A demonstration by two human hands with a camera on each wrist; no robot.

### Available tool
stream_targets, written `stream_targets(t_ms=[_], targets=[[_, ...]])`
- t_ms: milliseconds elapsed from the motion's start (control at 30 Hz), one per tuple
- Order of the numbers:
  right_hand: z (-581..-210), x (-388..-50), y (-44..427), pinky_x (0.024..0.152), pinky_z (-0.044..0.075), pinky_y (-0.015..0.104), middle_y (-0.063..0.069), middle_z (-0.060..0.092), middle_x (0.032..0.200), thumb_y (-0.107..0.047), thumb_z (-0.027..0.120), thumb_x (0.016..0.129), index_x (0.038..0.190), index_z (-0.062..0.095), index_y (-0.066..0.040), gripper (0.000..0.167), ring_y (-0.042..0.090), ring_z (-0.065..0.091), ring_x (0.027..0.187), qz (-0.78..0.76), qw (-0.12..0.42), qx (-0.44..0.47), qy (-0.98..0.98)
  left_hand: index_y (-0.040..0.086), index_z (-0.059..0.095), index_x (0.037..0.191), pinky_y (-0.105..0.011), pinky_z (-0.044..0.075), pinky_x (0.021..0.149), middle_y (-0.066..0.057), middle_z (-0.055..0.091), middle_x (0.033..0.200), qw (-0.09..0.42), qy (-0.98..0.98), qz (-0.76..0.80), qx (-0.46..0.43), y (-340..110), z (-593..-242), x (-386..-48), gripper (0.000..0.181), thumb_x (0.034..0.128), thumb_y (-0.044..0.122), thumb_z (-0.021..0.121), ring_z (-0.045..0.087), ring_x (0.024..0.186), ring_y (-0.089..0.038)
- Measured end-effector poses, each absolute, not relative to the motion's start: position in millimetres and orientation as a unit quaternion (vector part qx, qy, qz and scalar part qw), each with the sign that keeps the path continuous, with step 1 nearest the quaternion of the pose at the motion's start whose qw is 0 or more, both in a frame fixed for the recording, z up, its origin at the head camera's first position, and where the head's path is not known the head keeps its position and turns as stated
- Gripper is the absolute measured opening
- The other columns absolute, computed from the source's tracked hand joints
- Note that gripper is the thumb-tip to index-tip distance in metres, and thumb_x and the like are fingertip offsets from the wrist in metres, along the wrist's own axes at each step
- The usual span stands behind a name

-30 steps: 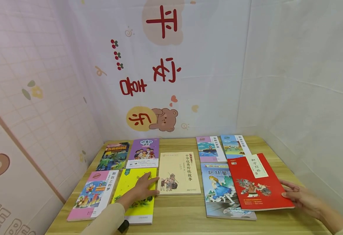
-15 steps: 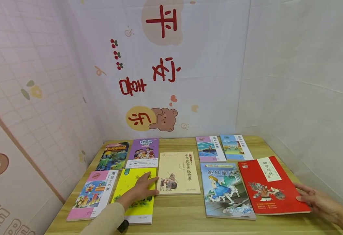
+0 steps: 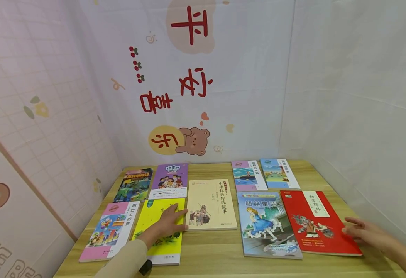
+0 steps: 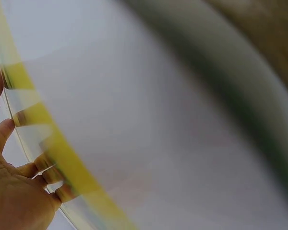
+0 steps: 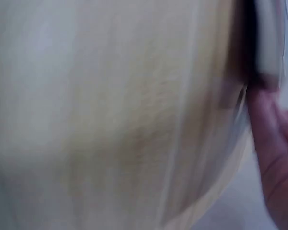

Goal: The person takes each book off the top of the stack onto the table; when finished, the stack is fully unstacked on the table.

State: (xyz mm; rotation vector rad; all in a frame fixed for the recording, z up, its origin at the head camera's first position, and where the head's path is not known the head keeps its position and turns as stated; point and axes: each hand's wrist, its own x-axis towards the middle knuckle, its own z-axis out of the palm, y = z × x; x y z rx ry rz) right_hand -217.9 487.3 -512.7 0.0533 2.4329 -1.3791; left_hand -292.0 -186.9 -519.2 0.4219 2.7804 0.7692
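A red book (image 3: pixel 319 227) lies flat on the table at the right, cover up, close beside a blue fairy-tale book (image 3: pixel 267 227). At its right edge my right hand (image 3: pixel 367 233) touches it with fingers fairly straight; the right wrist view is blurred, showing the fingers (image 5: pixel 269 124) against an edge. My left hand (image 3: pixel 164 224) rests spread on a yellow book (image 3: pixel 164 253), its fingertips reaching the left edge of a cream book (image 3: pixel 213 204). In the left wrist view the left hand's fingers (image 4: pixel 2 132) meet a glossy, yellow-banded surface.
At the back left lie a dark green book (image 3: pixel 135 185) and a purple book (image 3: pixel 170 179). A pink book (image 3: pixel 109 227) is at the front left. Pink-and-white (image 3: pixel 248 175) and light-blue (image 3: pixel 279 173) books lie back right. Fabric walls (image 3: pixel 241 77) enclose the wooden table (image 3: pixel 210 251).
The red book moved right off the blue book, came down flat, then shifted slightly left against it. My right hand moved with it and its hold loosened. My left hand stayed put.
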Motion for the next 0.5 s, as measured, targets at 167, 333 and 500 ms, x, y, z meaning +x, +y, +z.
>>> stream_targets(t_ms=[167, 333, 500], targets=[[-502, -221, 478, 0.080, 0.058, 0.036, 0.031, 0.062, 0.117, -0.025, 0.052, 0.104, 0.141, 0.008, 0.027, 0.078, 0.019, 0.069, 0.092, -0.479, 0.121, 0.053, 0.868, 0.022, 0.049, 0.149, -0.066, 0.015, 0.113, -0.020, 0.020, 0.160, 0.114, 0.947, 0.262, 0.144, -188, -521, -293, 0.069, 0.0872, 0.042, 0.073, 0.015, 0.146, -0.046], [-497, -225, 466, 0.087, 0.056, 0.038, 0.031, 0.056, 0.127, -0.028, 0.048, 0.106, 0.146, 0.003, 0.022, 0.078, 0.018, 0.069, 0.096, -0.548, 0.124, 0.071, 0.825, 0.022, 0.049, 0.149, -0.065, 0.017, 0.114, -0.020, 0.021, 0.160, 0.114, 0.949, 0.257, 0.143, -188, -523, -295, 0.068, 0.0881, 0.042, 0.073, 0.017, 0.145, -0.045], [-494, -236, 436, 0.091, 0.054, 0.040, 0.039, 0.033, 0.143, -0.032, 0.051, 0.105, 0.151, 0.003, 0.015, 0.081, 0.022, 0.068, 0.103, -0.578, 0.118, 0.069, 0.805, 0.020, 0.051, 0.147, -0.065, 0.018, 0.113, -0.022, 0.023, 0.159, 0.109, 0.949, 0.254, 0.149, -188, -522, -295, 0.068, 0.0873, 0.042, 0.074, 0.019, 0.144, -0.046]])
